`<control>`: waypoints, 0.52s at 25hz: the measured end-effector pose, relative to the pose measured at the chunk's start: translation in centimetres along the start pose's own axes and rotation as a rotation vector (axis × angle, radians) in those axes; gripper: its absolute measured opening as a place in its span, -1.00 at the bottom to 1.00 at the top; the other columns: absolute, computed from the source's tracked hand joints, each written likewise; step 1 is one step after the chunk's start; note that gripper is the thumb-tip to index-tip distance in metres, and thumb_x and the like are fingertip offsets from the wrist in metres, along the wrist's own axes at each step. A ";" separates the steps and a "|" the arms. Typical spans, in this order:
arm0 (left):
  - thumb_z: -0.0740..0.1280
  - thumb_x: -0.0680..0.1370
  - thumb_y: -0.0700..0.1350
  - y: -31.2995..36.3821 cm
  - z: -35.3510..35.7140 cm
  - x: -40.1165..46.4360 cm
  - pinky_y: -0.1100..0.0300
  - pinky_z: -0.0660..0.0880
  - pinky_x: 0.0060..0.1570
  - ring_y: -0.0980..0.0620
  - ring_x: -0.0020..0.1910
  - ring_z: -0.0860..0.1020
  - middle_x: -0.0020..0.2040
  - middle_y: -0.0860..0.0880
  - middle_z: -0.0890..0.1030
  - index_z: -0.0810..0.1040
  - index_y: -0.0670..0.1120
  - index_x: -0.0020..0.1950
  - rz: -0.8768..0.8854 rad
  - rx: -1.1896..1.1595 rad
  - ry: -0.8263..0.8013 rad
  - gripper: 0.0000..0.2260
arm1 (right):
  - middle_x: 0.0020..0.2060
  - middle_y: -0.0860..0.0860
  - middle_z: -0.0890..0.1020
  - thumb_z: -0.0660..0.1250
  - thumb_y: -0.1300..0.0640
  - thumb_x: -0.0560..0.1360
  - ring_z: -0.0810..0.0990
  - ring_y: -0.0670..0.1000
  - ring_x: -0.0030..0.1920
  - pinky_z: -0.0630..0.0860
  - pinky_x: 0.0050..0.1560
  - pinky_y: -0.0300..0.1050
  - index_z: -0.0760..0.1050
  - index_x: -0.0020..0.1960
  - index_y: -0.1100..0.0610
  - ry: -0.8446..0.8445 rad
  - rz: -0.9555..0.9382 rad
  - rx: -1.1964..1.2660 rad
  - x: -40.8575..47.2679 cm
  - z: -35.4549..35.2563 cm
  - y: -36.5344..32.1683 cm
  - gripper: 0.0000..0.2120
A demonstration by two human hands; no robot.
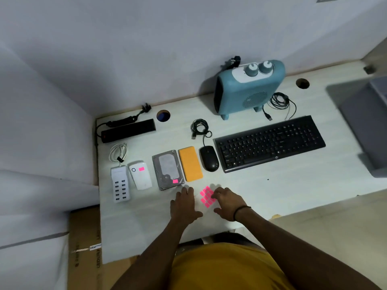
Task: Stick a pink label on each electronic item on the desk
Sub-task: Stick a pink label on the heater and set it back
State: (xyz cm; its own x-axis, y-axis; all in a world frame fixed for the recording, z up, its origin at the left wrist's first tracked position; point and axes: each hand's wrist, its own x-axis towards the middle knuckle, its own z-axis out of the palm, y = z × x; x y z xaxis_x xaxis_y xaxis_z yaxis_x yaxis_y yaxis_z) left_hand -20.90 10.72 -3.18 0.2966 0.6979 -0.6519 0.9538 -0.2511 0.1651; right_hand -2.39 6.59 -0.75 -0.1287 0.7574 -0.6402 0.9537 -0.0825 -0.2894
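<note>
A sheet of pink labels (pixel 205 197) lies on the white desk (pixel 272 191) near its front edge. My left hand (pixel 184 206) rests flat just left of the sheet, fingers spread. My right hand (pixel 227 203) lies at the sheet's right edge, fingertips touching it. A pink label shows on the white power bank (pixel 140 175) and on the hard drive (pixel 168 169). I see no label on the white USB hub (pixel 120 184), orange power bank (pixel 190 163), black mouse (pixel 209 158), keyboard (pixel 270 142), power strip (pixel 127 130) or blue heater (pixel 249 87).
Coiled black cables lie by the mouse (pixel 200 127) and right of the heater (pixel 279 101). Two round cable holes (pixel 163 115) pierce the desk. A grey object (pixel 368 114) sits at the right edge. Walls close the back and left; cardboard (pixel 83 237) lies below left.
</note>
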 end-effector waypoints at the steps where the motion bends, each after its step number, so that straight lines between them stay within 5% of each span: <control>1: 0.51 0.42 0.21 0.1 0.4 -0.3 -0.11 0.48 0.27 -0.19 0.45 0.36 0.54 -0.14 0.27 0.19 -0.08 0.54 -0.001 0.024 -0.007 -0.15 | 0.46 0.03 0.31 0.34 -0.04 0.53 0.34 0.12 0.39 0.47 0.27 0.07 0.33 0.46 0.05 -0.015 -0.001 -0.015 -0.3 0.5 0.1 -0.46; 7: 0.58 0.37 0.12 0.5 1.3 -0.1 -0.08 0.54 0.22 -0.16 0.41 0.40 0.45 -0.11 0.37 0.26 -0.05 0.48 -0.073 -0.018 0.033 -0.20 | 0.51 0.06 0.18 0.36 -0.08 0.51 0.29 0.14 0.42 0.47 0.29 0.07 0.29 0.48 0.05 0.012 0.027 0.024 -1.3 1.3 -0.1 -0.40; 11: 0.46 0.51 -0.12 0.7 1.4 -0.1 0.00 0.61 0.00 -0.08 0.06 0.62 0.07 -0.05 0.64 0.40 -0.03 0.17 -0.032 -0.248 0.126 -0.67 | 0.51 0.03 0.20 0.37 -0.07 0.50 0.29 0.12 0.43 0.48 0.30 0.07 0.27 0.49 0.02 0.052 0.044 0.074 -1.6 0.9 0.2 -0.38; 13: 0.45 0.54 -0.18 0.9 0.7 -0.2 0.11 0.58 -0.05 -0.06 0.01 0.65 0.04 -0.05 0.69 0.54 -0.05 0.15 -0.006 -0.463 0.173 -0.79 | 0.49 0.03 0.24 0.39 -0.05 0.50 0.32 0.11 0.43 0.46 0.32 0.06 0.31 0.47 0.02 0.114 0.049 0.136 -1.6 0.1 0.5 -0.41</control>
State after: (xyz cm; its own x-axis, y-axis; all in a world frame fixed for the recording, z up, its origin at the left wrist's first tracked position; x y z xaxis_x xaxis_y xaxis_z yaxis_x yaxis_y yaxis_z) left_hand -20.14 9.90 -3.41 0.2569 0.8093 -0.5282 0.8655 0.0505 0.4984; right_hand -1.73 5.33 0.07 -0.0441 0.8180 -0.5735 0.9113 -0.2023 -0.3586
